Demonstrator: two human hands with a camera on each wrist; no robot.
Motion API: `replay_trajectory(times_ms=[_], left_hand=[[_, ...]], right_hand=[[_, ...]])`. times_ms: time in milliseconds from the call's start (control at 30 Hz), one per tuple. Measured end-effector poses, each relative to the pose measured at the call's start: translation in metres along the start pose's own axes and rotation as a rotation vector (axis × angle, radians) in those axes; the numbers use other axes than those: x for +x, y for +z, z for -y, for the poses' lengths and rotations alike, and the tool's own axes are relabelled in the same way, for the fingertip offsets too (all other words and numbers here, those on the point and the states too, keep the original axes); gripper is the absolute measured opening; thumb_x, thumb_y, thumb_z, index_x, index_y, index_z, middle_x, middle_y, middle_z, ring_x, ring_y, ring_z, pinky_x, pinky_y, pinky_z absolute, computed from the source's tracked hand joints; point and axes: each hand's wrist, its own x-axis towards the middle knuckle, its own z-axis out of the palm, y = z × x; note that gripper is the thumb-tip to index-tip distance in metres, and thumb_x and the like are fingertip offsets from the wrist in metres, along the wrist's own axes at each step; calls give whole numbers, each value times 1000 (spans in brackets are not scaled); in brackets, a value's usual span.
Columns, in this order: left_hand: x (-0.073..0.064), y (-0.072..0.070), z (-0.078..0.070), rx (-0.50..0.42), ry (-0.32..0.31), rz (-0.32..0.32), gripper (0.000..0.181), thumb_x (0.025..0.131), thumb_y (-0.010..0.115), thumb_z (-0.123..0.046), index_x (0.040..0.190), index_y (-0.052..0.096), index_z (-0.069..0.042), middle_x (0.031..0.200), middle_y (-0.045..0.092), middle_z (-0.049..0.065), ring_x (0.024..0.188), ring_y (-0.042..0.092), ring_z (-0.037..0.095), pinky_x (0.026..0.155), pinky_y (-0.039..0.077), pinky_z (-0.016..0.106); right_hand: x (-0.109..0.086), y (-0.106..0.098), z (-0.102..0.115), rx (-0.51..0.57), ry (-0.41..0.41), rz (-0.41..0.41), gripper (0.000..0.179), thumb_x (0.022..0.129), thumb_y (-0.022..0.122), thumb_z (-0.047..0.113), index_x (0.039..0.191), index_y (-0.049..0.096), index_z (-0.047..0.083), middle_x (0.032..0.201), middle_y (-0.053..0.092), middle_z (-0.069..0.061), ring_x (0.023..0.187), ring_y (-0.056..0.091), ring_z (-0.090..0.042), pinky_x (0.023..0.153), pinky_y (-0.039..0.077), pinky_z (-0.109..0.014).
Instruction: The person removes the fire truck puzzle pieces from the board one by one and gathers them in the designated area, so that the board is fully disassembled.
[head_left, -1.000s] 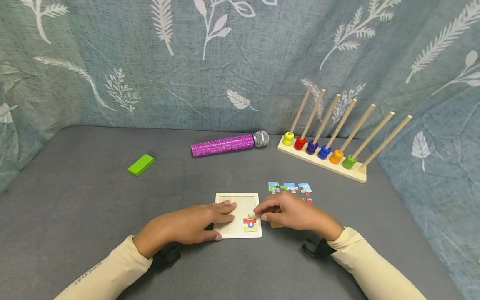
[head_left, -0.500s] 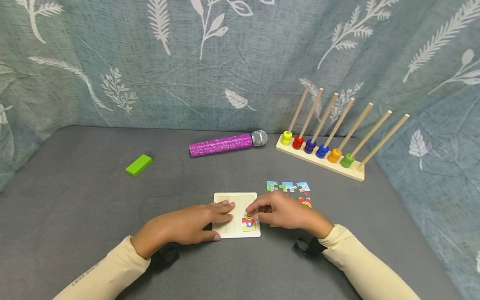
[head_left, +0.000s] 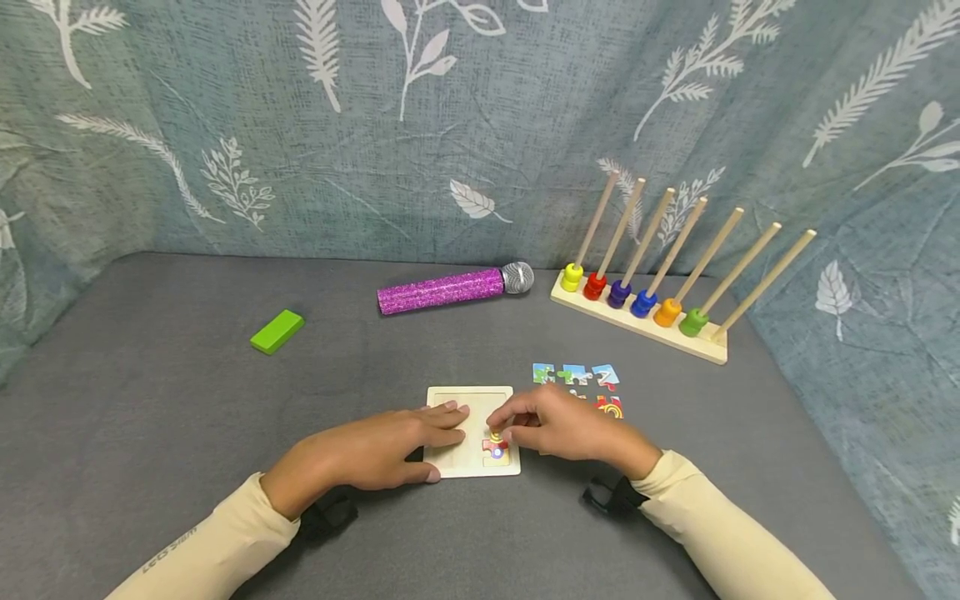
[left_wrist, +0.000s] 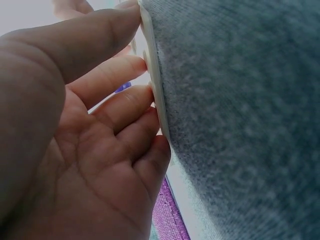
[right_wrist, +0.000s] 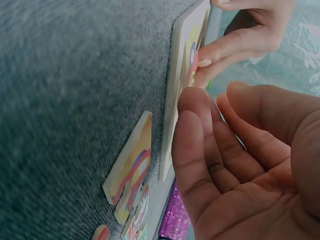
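Observation:
A shallow wooden puzzle tray lies flat in front of the person. The left hand rests on its left side with straight, spread fingers, the thumb at the near corner. In the left wrist view its fingertips touch the tray's pale edge. The right hand is over the tray's right side; thumb and forefinger pinch a small jigsaw piece with yellow rings, partly covered by the fingertips. Just below it, a red and yellow jigsaw piece with a blue ring lies in the lower right of the tray.
Several loose jigsaw pieces lie right of the tray, some hidden by the right hand. Farther back are a sparkly purple microphone, a green block and a wooden peg stand with coloured beads. A patterned cloth hangs behind.
The right hand has moved left from the tray's right edge to above the lower-right piece, bringing the small piece along. The left hand has stayed on the tray.

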Motion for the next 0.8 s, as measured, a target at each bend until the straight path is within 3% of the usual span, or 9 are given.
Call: replay_trajectory(times_ms=[400, 800], left_hand=[[0, 0, 0, -22, -5, -2, 51, 92, 69, -16, 138, 54, -3, 154, 35, 10, 141, 30, 27, 108, 32, 49], [-1, -1, -1, -21, 0, -17, 49, 91, 69, -17, 137, 56, -4, 153, 36, 9, 141, 31, 26, 108, 32, 50]], right_hand=[[2, 2, 3, -23, -29, 8, 26, 88, 66, -2, 114, 70, 1, 106, 67, -6, 91, 62, -8, 79, 53, -24], [3, 6, 6, 47, 44, 44, 25, 87, 66, -4, 110, 71, 3, 86, 65, 6, 72, 56, -2, 67, 51, -23]])
